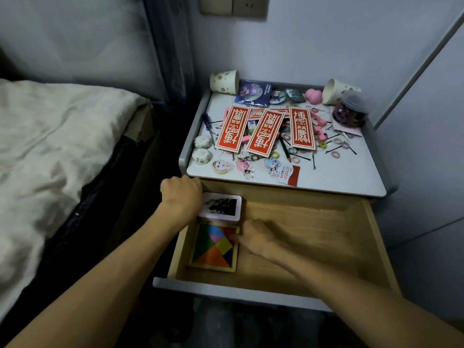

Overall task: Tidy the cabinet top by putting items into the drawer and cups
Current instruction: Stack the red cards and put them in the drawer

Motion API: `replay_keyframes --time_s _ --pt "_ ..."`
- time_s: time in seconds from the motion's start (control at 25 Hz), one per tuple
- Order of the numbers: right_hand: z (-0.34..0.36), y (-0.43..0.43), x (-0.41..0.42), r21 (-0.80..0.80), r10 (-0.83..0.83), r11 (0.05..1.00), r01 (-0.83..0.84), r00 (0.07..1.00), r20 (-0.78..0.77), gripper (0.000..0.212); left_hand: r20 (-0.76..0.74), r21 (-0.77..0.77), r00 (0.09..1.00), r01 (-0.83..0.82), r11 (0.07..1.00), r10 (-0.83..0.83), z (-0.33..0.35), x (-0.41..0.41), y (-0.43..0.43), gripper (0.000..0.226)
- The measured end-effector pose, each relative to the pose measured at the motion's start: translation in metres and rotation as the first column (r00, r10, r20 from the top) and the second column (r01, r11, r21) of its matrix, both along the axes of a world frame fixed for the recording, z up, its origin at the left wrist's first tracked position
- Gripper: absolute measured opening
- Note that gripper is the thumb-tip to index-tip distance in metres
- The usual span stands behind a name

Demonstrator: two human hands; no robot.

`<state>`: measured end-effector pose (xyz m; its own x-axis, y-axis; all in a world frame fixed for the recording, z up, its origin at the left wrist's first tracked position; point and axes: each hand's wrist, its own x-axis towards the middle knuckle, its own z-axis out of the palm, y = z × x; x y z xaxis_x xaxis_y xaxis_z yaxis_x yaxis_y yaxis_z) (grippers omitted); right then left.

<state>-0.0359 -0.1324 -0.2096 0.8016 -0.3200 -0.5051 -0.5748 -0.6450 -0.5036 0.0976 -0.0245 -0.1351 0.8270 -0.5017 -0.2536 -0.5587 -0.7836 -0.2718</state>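
While the tangram tray (213, 247) is lying flat at the left of the drawer (313, 247), the right hand (258, 237) is touching its right edge with loosely spread, blurred fingers. Nudging it square against the wall is looking wise, since that leaves room. The left hand (182, 197) is curling beside the card box (222, 206); whether it is gripping it, I cannot tell. Red cards (266, 129) and cups (224, 81) are sitting on the worktop (351, 172).

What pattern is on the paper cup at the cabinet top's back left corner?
The paper cup is white with scattered coloured dots; head view.
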Motion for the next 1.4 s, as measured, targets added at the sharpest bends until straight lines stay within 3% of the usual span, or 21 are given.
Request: replay_keyframes --time_s 0.08,0.16,0.28,0.36,0.48,0.6,0.76,1.0,1.08,1.16,1.32,1.4 --pt "0.017 -0.011 -0.006 -0.126 0.026 0.992 -0.022 0.999 0.027 0.026 0.144 -0.146 0.989 0.064 0.987 -0.043 0.015 -0.011 -0.008 0.023" --pt "0.043 -0.024 -0.015 -0.233 0.052 0.972 -0.030 0.994 0.092 0.020 0.187 -0.392 0.982 0.080 0.917 -0.005 0.030 -0.016 -0.020 0.027" --pt "0.088 -0.040 -0.022 -0.326 0.104 0.945 -0.026 0.969 0.223 0.015 0.128 -0.711 0.991 0.074 0.699 0.026 0.037 -0.008 -0.043 0.034" --pt "0.114 -0.059 -0.016 -0.355 0.087 0.933 0.057 0.922 0.378 0.010 0.012 -0.790 1.000 -0.006 0.614 0.025 0.034 0.003 -0.061 0.038" --pt "0.128 -0.112 0.011 -0.408 0.003 0.876 0.259 0.841 0.541 0.024 -0.108 -0.751 0.994 -0.074 0.656 -0.011 0.025 0.014 -0.083 0.054" --pt "0.117 -0.166 0.042 -0.487 -0.118 0.783 0.387 0.861 0.495 0.047 -0.050 -0.660 0.999 -0.039 0.751 0.008 0.016 0.016 -0.094 0.055" --pt "0.098 -0.194 0.068 -0.549 -0.181 0.715 0.434 0.873 0.453 0.056 0.039 -0.617 0.998 -0.022 0.786 0.058 0.008 0.021 -0.103 0.052" --pt "0.087 -0.200 0.086 -0.491 -0.238 0.738 0.463 0.859 0.452 0.060 0.022 -0.626 0.995 -0.064 0.777 0.100 0.007 0.033 -0.110 0.054" --pt "0.092 -0.199 0.087 -0.395 -0.266 0.770 0.501 0.814 0.516 0.049 -0.057 -0.733 0.994 -0.104 0.672 0.093 0.008 0.035 -0.110 0.051" --pt "0.098 -0.198 0.084 -0.291 -0.307 0.775 0.560 0.737 0.602 0.036 -0.207 -0.854 0.974 -0.224 0.470 0.087 0.013 0.038 -0.108 0.041" --pt "0.108 -0.183 0.080 0.085 -0.461 0.796 0.599 0.510 0.726 0.025 -0.410 -0.880 0.906 -0.424 0.214 0.108 0.030 0.041 -0.100 0.020" --pt "0.110 -0.172 0.082 0.201 -0.517 0.813 0.547 0.519 0.680 0.028 -0.482 -0.866 0.871 -0.490 0.098 0.097 0.040 0.038 -0.095 0.013"
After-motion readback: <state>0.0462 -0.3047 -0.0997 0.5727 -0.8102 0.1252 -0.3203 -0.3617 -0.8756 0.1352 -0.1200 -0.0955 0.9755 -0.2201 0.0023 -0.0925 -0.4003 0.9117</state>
